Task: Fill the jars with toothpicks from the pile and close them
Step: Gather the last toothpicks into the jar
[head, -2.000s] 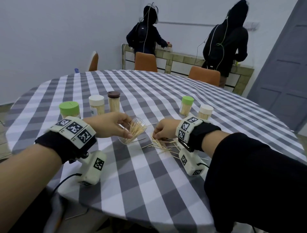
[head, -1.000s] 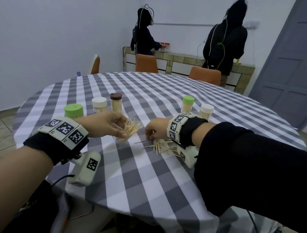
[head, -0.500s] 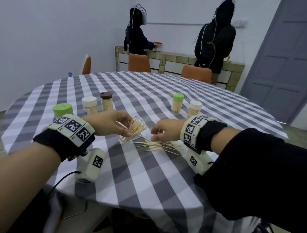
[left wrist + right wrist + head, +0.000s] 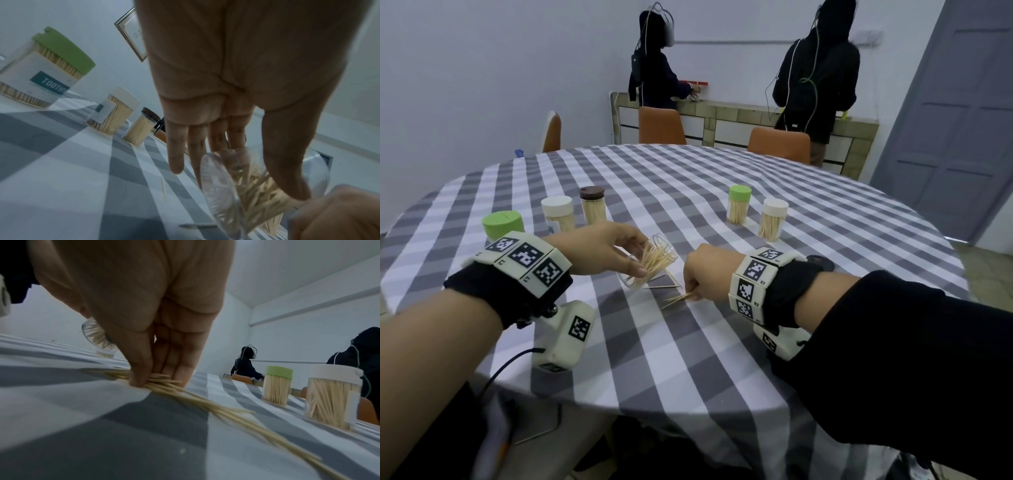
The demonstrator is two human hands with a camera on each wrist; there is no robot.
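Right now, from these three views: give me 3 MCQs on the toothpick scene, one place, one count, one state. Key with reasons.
1. Where is the brown-lidded jar?
A. rightmost of the left trio
B. beside the right hand
C. table edge

2. How many closed jars stand on the table?
A. three
B. five
C. seven

3. The clear jar in the left hand is:
A. upright, capped
B. tilted, open
C. empty

Key: 1 A, it stands right of the white lid; 2 B, three left, two right; 3 B, mouth leans toward the right hand, which pinches toothpicks.

White walls (image 4: pixel 482 68) — orange chairs (image 4: pixel 661 125), grey door (image 4: pixel 962 113).
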